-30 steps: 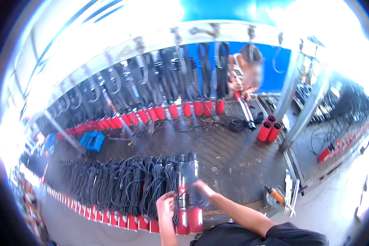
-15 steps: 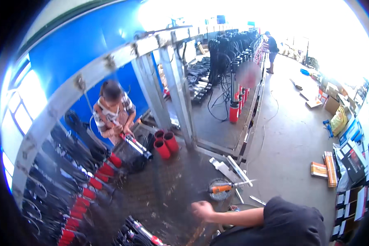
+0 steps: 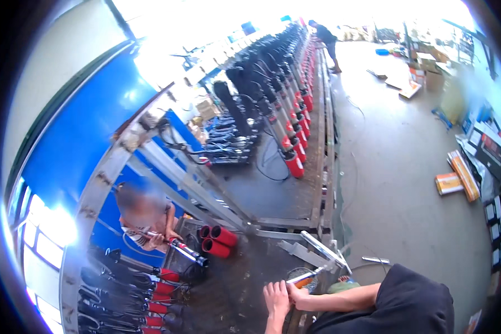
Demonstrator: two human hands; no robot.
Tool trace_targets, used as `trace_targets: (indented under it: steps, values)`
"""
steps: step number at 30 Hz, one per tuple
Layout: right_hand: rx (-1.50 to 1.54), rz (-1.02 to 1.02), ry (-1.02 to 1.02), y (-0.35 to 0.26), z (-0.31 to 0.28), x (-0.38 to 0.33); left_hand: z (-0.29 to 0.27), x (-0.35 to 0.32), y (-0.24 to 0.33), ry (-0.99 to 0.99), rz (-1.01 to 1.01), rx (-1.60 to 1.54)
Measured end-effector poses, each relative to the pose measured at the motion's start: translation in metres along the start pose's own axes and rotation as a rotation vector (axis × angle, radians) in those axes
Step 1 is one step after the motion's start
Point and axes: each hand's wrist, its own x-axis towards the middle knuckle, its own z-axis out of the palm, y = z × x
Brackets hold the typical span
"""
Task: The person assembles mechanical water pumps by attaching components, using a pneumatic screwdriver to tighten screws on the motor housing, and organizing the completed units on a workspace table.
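Right hand (image 3: 299,294) closed around orange-handled tool (image 3: 307,278) just above it; left hand (image 3: 276,298) flat, fingers spread, touching alongside; picking-up stage, seemingly; next calls for lifting it free.

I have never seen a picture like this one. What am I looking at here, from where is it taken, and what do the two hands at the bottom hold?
There is no machine: a person works with two bare hands, and a wide fisheye camera on the person's head looks down, which bends straight lines near the rim. The forearms come in from the lower edge. The left hand lies flat and open on the dark platform. The right hand is closed on an orange-handled tool; what kind of tool is too small to tell. Nearby lie red cylinders beside a metal frame. Long rows of dark units with red bases and black cables fill the racks. A seated co-worker at left handles one such unit; another person bends far off. Cartons lie on the concrete floor.
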Motion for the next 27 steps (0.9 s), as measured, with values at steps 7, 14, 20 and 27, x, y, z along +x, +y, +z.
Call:
trace_targets:
  steps: [7,14,20,27]
  values:
    - [0.140,-0.529,-0.559,-0.049,-0.052,-0.111,-0.049,0.011,0.038,0.271,-0.280,-0.319]
    - [-0.078,-0.626,-0.785,-0.095,-0.088,-0.101,-0.073,0.017,0.067,-0.096,-0.320,-0.692]
    - [0.006,-0.802,-0.537,-0.103,-0.110,-0.103,-0.066,0.049,0.074,-0.551,-0.183,-1.261]
    - [-0.067,-0.194,-0.300,-0.098,-0.108,-0.065,-0.058,0.074,0.068,-0.538,-0.128,-0.466]
